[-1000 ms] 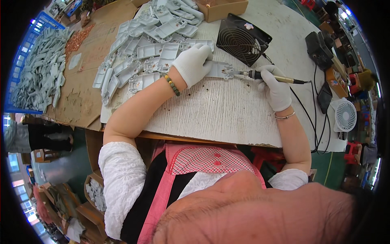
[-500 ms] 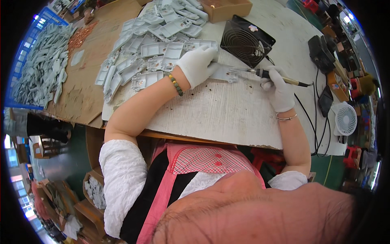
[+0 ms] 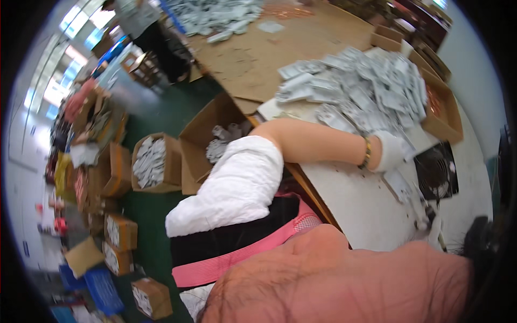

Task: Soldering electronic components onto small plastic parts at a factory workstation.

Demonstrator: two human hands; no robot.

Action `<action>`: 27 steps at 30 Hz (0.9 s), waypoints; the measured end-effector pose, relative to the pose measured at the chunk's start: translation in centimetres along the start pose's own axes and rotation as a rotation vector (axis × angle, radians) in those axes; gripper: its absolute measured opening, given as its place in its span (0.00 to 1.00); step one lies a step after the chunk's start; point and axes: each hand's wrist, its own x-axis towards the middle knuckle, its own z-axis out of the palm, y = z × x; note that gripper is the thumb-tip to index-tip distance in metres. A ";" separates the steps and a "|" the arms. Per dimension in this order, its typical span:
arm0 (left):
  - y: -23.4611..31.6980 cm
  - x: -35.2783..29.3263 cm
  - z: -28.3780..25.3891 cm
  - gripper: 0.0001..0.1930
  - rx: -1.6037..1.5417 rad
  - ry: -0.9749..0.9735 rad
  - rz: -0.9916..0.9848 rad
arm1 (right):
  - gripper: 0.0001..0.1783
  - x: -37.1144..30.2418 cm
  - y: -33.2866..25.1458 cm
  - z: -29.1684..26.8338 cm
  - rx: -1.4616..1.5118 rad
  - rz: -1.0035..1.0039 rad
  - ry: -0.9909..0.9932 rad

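Observation:
My left hand (image 3: 392,152), in a white glove, is over the white tabletop (image 3: 344,185), its fingers closed and blurred; a pale streak runs from them toward the fan, and I cannot make out what it is. Just below that hand lies a pale grey plastic housing (image 3: 397,185). My right hand (image 3: 428,229), gloved in white and partly cut off by my head, grips a soldering iron; its slim shape is smeared and mostly hidden. The black square fan (image 3: 437,171) stands beside both hands, with its round grille facing up.
Many grey plastic housings (image 3: 371,89) are heaped beyond my left arm. A cardboard box (image 3: 449,116) with copper-coloured parts stands beside the heap. Brown cardboard (image 3: 291,40) covers the far table. Boxes of pale parts (image 3: 153,161) sit on the green floor (image 3: 142,215). A person (image 3: 145,32) stands farther off.
The view has swung left, bringing in the floor, boxes and a standing person. Both hands now appear farther right. The right hand is less visible than before.

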 end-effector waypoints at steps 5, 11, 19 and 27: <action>-0.3 -0.2 -0.5 0.14 -0.082 -0.022 -0.058 | 0.17 0.5 0.2 0.1 -0.040 -0.048 0.014; 0.3 -0.4 -1.6 0.23 -0.195 -0.013 -0.091 | 0.17 0.9 -0.1 -0.2 -0.035 -0.041 0.013; 0.3 -0.7 -2.3 0.31 -0.180 -0.063 -0.063 | 0.21 1.3 0.7 -1.7 -0.104 -0.070 0.078; 0.2 -0.9 -2.4 0.29 -0.173 -0.068 -0.070 | 0.22 1.0 0.5 -0.8 -0.092 -0.058 0.081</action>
